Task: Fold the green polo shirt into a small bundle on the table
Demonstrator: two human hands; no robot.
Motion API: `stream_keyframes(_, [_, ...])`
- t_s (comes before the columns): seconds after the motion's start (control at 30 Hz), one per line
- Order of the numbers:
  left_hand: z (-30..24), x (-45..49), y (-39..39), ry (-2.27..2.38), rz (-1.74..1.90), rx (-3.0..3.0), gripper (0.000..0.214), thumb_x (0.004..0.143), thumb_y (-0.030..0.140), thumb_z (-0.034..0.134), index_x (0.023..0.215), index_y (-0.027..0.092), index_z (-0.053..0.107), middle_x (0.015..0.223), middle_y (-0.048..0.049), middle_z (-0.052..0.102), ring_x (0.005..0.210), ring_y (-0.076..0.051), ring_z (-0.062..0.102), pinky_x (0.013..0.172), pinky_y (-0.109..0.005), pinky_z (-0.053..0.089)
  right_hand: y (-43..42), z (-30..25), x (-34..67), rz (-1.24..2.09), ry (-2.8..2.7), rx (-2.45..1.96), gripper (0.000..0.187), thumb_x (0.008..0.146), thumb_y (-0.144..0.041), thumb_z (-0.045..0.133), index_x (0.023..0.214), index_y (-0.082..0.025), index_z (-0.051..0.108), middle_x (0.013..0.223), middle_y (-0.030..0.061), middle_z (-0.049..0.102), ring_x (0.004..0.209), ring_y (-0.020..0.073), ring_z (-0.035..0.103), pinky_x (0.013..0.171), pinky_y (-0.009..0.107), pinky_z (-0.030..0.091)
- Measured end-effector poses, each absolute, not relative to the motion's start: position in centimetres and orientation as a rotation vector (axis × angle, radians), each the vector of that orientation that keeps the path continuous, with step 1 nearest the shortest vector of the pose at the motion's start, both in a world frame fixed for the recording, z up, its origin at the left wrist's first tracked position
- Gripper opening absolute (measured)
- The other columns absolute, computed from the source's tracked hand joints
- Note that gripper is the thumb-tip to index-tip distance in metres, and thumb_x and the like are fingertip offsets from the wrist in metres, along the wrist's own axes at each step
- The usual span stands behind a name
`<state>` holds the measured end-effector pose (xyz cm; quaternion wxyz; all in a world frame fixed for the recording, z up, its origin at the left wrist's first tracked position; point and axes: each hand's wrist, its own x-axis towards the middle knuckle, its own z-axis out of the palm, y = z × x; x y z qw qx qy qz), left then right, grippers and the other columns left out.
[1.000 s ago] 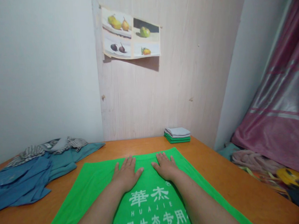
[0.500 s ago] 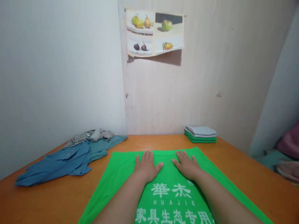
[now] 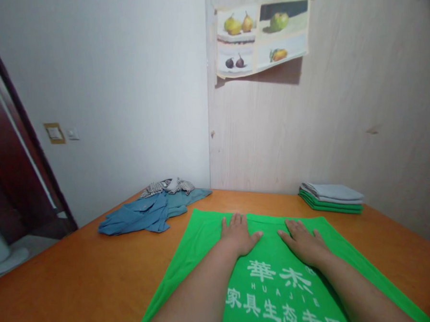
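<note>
A bright green cloth point(image 3: 266, 249) with white printed characters and the word HUAJIE lies spread flat before me; its near end runs out of view. My left hand point(image 3: 239, 235) rests palm down near its far edge, fingers apart and thumb stretched to the right. On the right part of the same edge, my right hand point(image 3: 304, 241) lies flat too, its thumb pointing left. Neither hand grips the cloth. Whether the cloth is one layer or more, I cannot tell.
An orange-brown table point(image 3: 80, 278) bears it all. At the back left lie crumpled blue clothes point(image 3: 134, 215) and a striped garment point(image 3: 169, 186). A folded stack of grey and green cloths point(image 3: 330, 198) sits at the back right. A fruit picture point(image 3: 262, 38) hangs on the wall.
My view has turned to the left, so a doorway and wall switches now show. Both hands stay flat at the same places on the green cloth.
</note>
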<state>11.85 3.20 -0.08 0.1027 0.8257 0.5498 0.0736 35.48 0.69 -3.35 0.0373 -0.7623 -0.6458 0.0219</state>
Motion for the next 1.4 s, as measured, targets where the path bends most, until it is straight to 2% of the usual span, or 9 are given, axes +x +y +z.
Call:
stream_keyframes(0.27, [0.0,11.3,3.5,1.618,0.231,2.438,0.095,0.09,0.076,0.019,0.158,0.011,0.022,0.165,-0.0158,0.017,0.153,-0.03,0.011,0.121,-0.059,0.009,1.0,-3.9,35.6,0.039,-1.986,-2.341,0.081,0.095,-0.065,0.015,0.158,-0.016,0.025,0.165,0.006,0.022,0.153,0.0271,0.013,0.119,0.062,0.015])
stream_keyframes(0.47, [0.0,11.1,3.6,1.601,0.295,2.445,0.086,0.094,0.071,0.022,0.156,0.013,0.027,0.163,-0.0154,0.025,0.152,-0.031,0.017,0.121,-0.058,0.013,1.2,-3.9,35.3,0.045,-1.984,-2.328,0.08,0.095,-0.064,0.016,0.158,-0.016,0.025,0.165,0.0078,0.022,0.153,0.028,0.013,0.119,0.062,0.015])
stream_keyframes(0.63, [1.3,9.7,3.9,1.671,0.398,2.485,0.058,0.098,0.054,0.035,0.14,0.016,0.05,0.149,-0.015,0.049,0.14,-0.031,0.042,0.115,-0.046,0.032,1.2,-3.7,35.0,0.061,-1.961,-2.298,0.078,0.096,-0.063,0.016,0.158,-0.016,0.026,0.165,0.0101,0.023,0.152,0.0291,0.014,0.118,0.063,0.015])
stream_keyframes(0.7, [1.9,8.5,3.9,1.742,0.435,2.472,0.049,0.1,0.044,0.033,0.132,0.014,0.056,0.138,-0.0174,0.058,0.129,-0.031,0.052,0.108,-0.042,0.039,1.2,-3.6,34.8,0.078,-1.954,-2.286,0.077,0.096,-0.063,0.017,0.158,-0.017,0.027,0.165,0.0106,0.023,0.152,0.0298,0.014,0.118,0.063,0.014])
stream_keyframes(0.8, [2.3,6.2,3.4,1.826,0.474,2.457,0.044,0.102,0.035,0.028,0.124,0.015,0.06,0.129,-0.0166,0.063,0.12,-0.028,0.058,0.101,-0.038,0.045,1.2,-3.6,34.7,0.095,-1.948,-2.277,0.077,0.096,-0.062,0.017,0.158,-0.017,0.027,0.165,0.0108,0.023,0.152,0.0297,0.014,0.118,0.063,0.013])
stream_keyframes(0.93, [1.5,3.4,2.4,1.838,0.449,2.483,0.039,0.101,0.031,0.031,0.111,0.018,0.066,0.119,-0.014,0.069,0.114,-0.027,0.062,0.099,-0.036,0.046,1.3,-3.7,34.5,0.093,-1.938,-2.282,0.079,0.096,-0.063,0.018,0.158,-0.014,0.025,0.165,0.0097,0.022,0.152,0.0285,0.014,0.119,0.063,0.011])
stream_keyframes(1.1, [0.0,1.9,1.8,1.775,0.393,2.522,0.041,0.1,0.031,0.035,0.128,0.016,0.062,0.143,-0.0137,0.056,0.135,-0.024,0.049,0.113,-0.034,0.036,1.3,-3.7,34.6,0.097,-1.94,-2.271,0.079,0.096,-0.062,0.018,0.158,-0.014,0.026,0.164,0.0097,0.022,0.152,0.0283,0.014,0.119,0.064,0.011])
stream_keyframes(1.23, [-0.2,1.8,1.6,1.754,0.331,2.523,0.057,0.101,0.046,0.033,0.143,0.012,0.051,0.155,-0.0163,0.041,0.146,-0.028,0.034,0.12,-0.042,0.027,1.4,-3.6,34.8,0.104,-1.948,-2.276,0.079,0.096,-0.063,0.019,0.158,-0.014,0.025,0.165,0.0097,0.022,0.152,0.0286,0.014,0.119,0.063,0.01])
stream_keyframes(1.4, [0.2,1.8,1.2,1.754,0.239,2.471,0.068,0.1,0.058,0.028,0.152,0.016,0.04,0.162,-0.0122,0.029,0.151,-0.028,0.022,0.121,-0.048,0.022,1.4,-3.7,35.0,0.109,-1.955,-2.29,0.079,0.096,-0.063,0.016,0.158,-0.016,0.024,0.165,0.0087,0.022,0.153,0.0276,0.012,0.119,0.063,0.012])
